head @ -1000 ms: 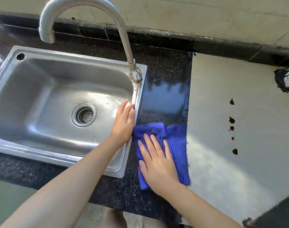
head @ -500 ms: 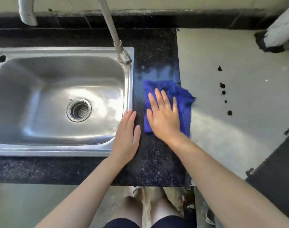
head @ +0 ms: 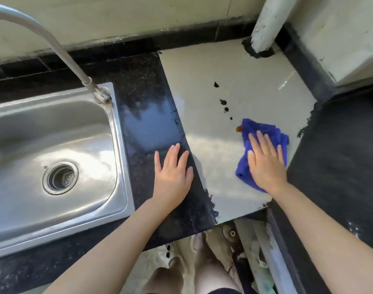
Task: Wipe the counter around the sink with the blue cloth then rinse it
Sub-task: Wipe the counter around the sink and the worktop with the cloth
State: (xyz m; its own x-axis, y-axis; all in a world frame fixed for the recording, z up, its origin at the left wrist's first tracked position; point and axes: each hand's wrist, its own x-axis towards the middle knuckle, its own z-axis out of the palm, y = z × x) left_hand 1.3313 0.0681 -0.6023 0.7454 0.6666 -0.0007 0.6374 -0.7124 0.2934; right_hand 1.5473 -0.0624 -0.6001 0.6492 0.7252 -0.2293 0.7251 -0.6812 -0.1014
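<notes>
The blue cloth point(head: 264, 132) lies bunched on the pale counter slab point(head: 202, 81), right of the sink. My right hand point(head: 266, 162) presses flat on the cloth with straight fingers, covering its middle. A brown smear shows at the cloth's upper left edge. My left hand point(head: 172, 172) rests flat, fingers spread, on the wet black granite strip point(head: 147, 115) between the slab and the steel sink point(head: 115, 132). The sink basin is dry-looking with a round drain point(head: 60, 177). The curved tap point(head: 60, 49) rises from the sink's back right corner.
Several dark red-brown spots point(head: 223, 105) trail across the pale slab above the cloth. A white pipe point(head: 266, 24) stands at the slab's back right corner. A dark raised surface point(head: 340, 145) borders the slab on the right. The wall runs behind.
My right hand has slid the cloth rightward from the black granite strip onto the pale slab, up to the spots. My left hand stays flat on the granite beside the sink.
</notes>
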